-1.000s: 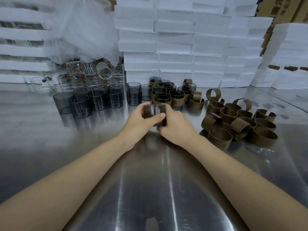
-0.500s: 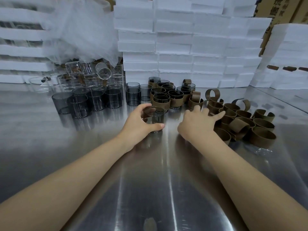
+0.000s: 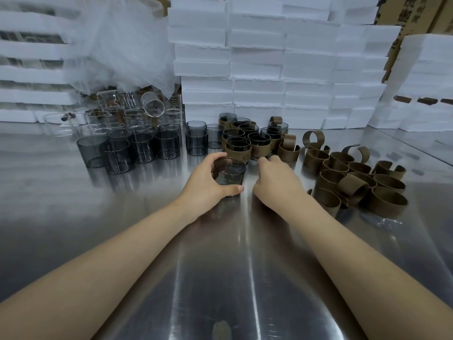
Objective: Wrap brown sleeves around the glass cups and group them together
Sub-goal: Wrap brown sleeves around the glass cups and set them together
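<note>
Smoky glass cup (image 3: 229, 176) stands gripped by the left hand (image 3: 204, 184); right hand (image 3: 277, 184) just right of it, fingers curled, contents unclear.

Left hand (image 3: 204, 184) grips bare glass cup (image 3: 229, 176) on steel table (image 3: 122, 217); right hand (image 3: 275, 184) curled just beside

Steel table (image 3: 73, 217) loaded with cups, sleeves and foam
Bare grey cups (image 3: 142, 150) stand clustered at left, with clear glasses (image 3: 110, 119) crowded behind them, 1 tipped on its side; sleeved cups (image 3: 245, 143) bunch together at centre; 1 lone grey cup (image 3: 230, 175) stands upright just in front of that bunch; loose brown sleeves (image 3: 355, 182) lie piled at right, some curled open; white foam boxes (image 3: 269, 94) are stacked along the back
</note>
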The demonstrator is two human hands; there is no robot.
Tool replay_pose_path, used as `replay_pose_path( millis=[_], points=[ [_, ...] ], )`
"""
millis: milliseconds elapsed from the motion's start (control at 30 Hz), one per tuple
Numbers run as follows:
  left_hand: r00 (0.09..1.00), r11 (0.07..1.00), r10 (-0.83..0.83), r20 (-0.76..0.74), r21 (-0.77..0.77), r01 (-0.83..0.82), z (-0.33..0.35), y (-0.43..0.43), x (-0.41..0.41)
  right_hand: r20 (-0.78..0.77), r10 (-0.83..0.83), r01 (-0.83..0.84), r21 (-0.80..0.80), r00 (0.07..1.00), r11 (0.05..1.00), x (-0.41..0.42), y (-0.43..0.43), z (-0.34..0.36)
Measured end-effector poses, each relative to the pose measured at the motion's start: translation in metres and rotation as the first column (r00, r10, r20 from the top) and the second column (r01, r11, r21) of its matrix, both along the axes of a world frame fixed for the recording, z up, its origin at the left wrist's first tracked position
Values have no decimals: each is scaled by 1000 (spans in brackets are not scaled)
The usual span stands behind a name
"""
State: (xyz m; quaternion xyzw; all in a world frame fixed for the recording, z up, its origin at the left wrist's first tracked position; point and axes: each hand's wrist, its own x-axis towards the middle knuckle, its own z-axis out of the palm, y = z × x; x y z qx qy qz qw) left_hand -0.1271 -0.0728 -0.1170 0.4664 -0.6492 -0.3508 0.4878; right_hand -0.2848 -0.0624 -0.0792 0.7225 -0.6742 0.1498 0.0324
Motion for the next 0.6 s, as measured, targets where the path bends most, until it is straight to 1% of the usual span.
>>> replay_pose_path(
  millis=[67,167,300,367,433,500,600],
  points=[
    [1000,1000,-10,-20,-12,10,-1,0,0,68,11,-10,-4,998,1000,-2,-5,-1],
    [999,999,-29,-33,-27,28,2,0,2,212,33,-17,-76,977,997,-3,-11,-1],
    [997,999,-47,-55,-8,46,3,0,2,420,79,-30,-121,904,992,-5,-15,-6],
    [994,999,-31,-106,35,35,4,0,2,512,85,-20,-130,855,991,-7,-18,-8],
    [976,994,26,-215,106,-3,7,2,2,626,103,-17,-142,773,990,-9,-21,-10],
    [931,984,80,-357,175,-18,12,3,0,740,103,-15,-124,665,992,-8,-22,-8],
    [837,974,85,-541,220,43,19,5,0,861,69,-20,-68,504,997,-4,-23,-9]
  ],
)
